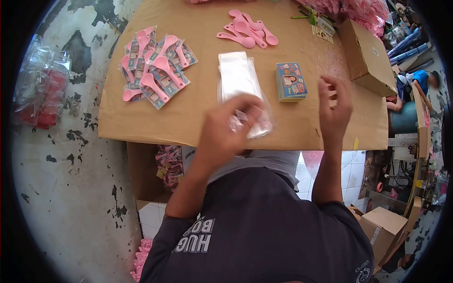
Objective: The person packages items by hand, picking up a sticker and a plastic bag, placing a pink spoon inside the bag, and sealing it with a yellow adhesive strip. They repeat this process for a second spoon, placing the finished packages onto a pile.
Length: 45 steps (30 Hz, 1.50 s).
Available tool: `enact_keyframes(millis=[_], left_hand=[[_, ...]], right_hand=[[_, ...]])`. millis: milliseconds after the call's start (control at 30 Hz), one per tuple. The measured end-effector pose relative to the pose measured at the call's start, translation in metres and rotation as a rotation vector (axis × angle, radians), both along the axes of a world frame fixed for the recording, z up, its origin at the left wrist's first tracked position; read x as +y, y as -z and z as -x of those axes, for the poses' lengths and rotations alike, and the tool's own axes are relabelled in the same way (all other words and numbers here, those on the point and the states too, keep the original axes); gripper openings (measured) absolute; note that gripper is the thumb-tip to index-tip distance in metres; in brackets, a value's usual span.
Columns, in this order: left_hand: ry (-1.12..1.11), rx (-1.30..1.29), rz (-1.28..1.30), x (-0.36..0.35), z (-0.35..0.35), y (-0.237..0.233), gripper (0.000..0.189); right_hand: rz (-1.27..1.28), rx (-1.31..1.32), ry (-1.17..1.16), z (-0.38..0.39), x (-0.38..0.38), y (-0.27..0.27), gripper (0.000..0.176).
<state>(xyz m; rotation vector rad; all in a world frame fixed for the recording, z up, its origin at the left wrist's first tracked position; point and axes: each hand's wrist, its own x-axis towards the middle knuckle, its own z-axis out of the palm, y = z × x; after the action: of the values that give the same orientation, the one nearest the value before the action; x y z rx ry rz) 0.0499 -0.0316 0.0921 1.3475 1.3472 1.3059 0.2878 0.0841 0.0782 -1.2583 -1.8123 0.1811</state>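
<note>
Fingers [245, 101] of the left hand [224, 132] pinch a clear bag [258, 126]; right hand [335, 106] hangs open, empty, beside the card stack [290, 81]

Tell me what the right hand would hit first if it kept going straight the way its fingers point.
The right hand is raised over the table, fingers pointing away. Bare table lies ahead, then probably the near edge of the box. Height is hard to judge, so it might pass beside it.

Your dark shirt [255, 226]: white print, upside down from your view, reads "HUG"; beside it partial "BO". Card stack [290, 81] on table [188, 118]: print too small to read.
</note>
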Motion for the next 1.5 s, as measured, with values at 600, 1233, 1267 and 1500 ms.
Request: enact_keyframes(millis=[600, 1233, 1267, 1500], left_hand=[[-0.422, 0.333, 0.185, 0.030, 0.039, 0.062, 0.031], [-0.424, 0.023, 0.040, 0.019, 0.045, 0.075, 0.018], [-0.443, 0.049, 0.076, 0.018, 0.048, 0.075, 0.019], [-0.523, -0.784, -0.235, 0.014, 0.056, 0.063, 0.018]], right_hand=[[0.464, 0.307, -0.078, 0.008, 0.031, 0.043, 0.027], [0.695, 0.313, -0.655, 0.071, -0.029, 0.027, 0.023], [0.515, 0.101, -0.622, 0.073, -0.028, 0.029, 0.022], [0.604, 0.089, -0.582, 0.076, -0.032, 0.025, 0.020]])
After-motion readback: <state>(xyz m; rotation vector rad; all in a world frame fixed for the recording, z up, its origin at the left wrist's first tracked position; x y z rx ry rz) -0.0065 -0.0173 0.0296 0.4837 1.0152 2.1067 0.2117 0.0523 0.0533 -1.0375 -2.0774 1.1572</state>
